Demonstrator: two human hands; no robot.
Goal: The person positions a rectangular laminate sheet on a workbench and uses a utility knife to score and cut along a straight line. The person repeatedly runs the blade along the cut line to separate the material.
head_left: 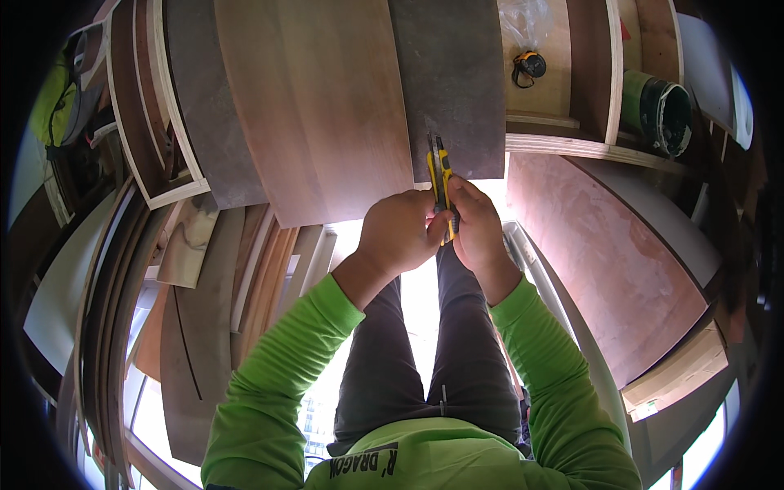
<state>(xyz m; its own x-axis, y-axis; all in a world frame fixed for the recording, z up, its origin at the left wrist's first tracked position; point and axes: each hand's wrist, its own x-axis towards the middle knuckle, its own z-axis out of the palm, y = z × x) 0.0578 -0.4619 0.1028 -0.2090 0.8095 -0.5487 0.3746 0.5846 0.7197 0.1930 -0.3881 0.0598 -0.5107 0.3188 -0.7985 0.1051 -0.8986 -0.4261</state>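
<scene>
Snap-off utility knife [442, 192], yellow and black: one, in front of the person at the centre, its far end over the near edge of a dark grey panel, its near end beyond that edge. Blade end points far, away from the body, seemingly to keep the sharp part clear of the fingers; how much blade is out cannot be told.

Left hand [398, 231]: curled, thumb and fingers pinching the knife's handle toward its near end. Right hand [482, 224]: pinching the same handle from the right, fingers bent. The double grip probably steadies the small body while the thumbs bear on it.

Dark grey panel [452, 82]: flat, beneath the blade end. Brown wood-grain board [318, 106]: directly left of it, reaching nearer the person. Second grey panel [212, 114]: left of the brown board. All three lie side by side, apparently to give a broad working surface.

Tape measure [532, 64], black and orange: far right, on pale plywood beside the grey panel, presumably parked within reach. Clear plastic bag [524, 23]: just beyond it.

Green bucket [665, 118]: farther right, mouth toward the near side. Pinkish panel [612, 269]: near right. Cardboard carton [682, 369]: at that panel's near end.
</scene>
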